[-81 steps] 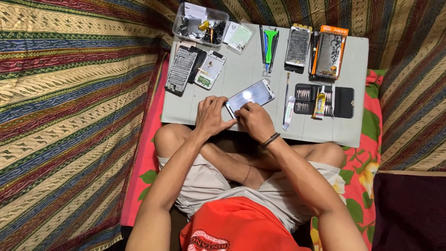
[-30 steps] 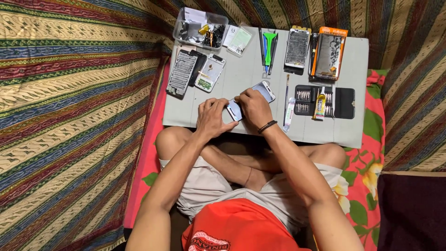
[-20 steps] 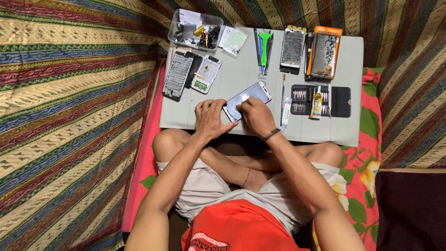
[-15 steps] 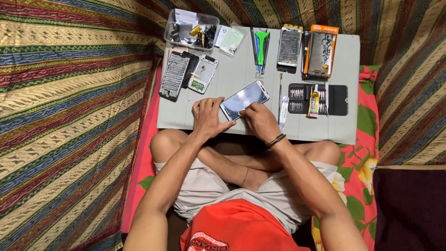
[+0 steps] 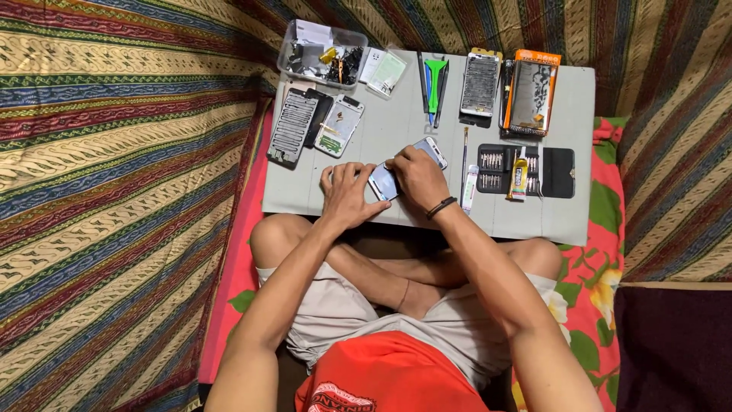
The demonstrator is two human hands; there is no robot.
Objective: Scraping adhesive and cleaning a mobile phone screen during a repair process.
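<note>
Phone (image 5: 427, 150) mostly hidden | right hand (image 5: 418, 177) covering it | left hand (image 5: 347, 197) gripping its lower end

On the flat grey rectangular tabletop (image 5: 396, 122), a clear plastic parts box (image 5: 322, 55) sits at the far left corner; a black open fabric screwdriver-bit case (image 5: 526, 171) lies toward its right edge.

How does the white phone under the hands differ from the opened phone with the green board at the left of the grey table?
The white phone lies at the table's middle, tilted, mostly covered by the left hand and right hand; the opened phone with the green board lies apart, untouched. The white phone shows a smooth glossy face; the opened one shows its inner parts. Both lie flat on the grey table.
</note>
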